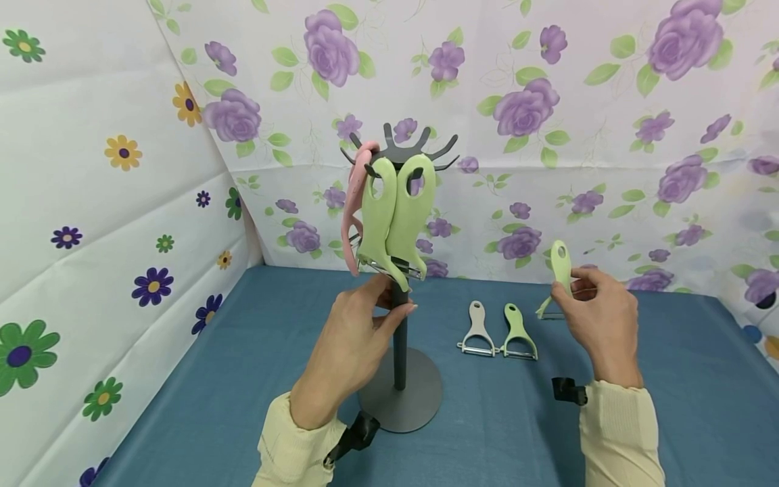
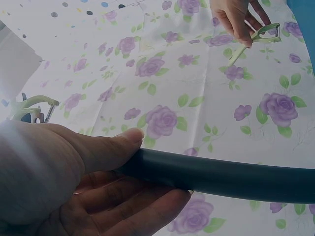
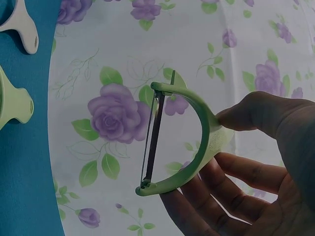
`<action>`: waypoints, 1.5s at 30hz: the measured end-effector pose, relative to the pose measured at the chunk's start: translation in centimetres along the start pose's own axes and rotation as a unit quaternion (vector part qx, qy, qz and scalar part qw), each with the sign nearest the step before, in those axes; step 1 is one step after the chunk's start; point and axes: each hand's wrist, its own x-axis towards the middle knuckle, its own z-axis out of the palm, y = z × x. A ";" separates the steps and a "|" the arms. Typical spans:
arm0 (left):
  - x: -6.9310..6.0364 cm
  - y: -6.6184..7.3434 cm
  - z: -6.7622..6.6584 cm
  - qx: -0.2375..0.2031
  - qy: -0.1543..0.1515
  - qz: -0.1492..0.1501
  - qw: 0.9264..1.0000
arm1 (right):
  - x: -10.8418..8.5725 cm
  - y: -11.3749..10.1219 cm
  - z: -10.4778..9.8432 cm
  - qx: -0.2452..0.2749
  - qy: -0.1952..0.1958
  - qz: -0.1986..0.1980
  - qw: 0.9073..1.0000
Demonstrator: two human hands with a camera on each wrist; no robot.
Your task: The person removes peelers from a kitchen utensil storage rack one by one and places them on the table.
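Note:
My left hand grips the dark grey post of a round-based stand, just below the peelers hanging on it. Two light green peelers and a pink peeler hang from the stand's hooks. Off to the right, my right hand pinches another green peeler between thumb and fingers, its handle pointing up and its blade end down, above the table. In the right wrist view its blade and curved frame show fully, while the hand covers part of the handle.
A white peeler and a green peeler lie side by side on the blue tablecloth, between the stand and my right hand. Floral cloth hangs behind the table, and another patterned cloth stands along the left.

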 end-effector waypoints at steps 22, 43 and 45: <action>0.0 0.1 0.0 0.002 0.000 -0.002 1.000 | 0.4 1.0 0.6 -0.005 -0.016 0.004 1.000; 0.0 0.0 0.0 -0.002 -0.001 0.001 1.000 | 0.6 1.6 0.8 -0.024 -0.037 0.011 0.999; 0.0 0.0 0.0 -0.002 -0.001 0.001 1.000 | 0.7 1.7 0.8 -0.025 -0.039 0.011 0.999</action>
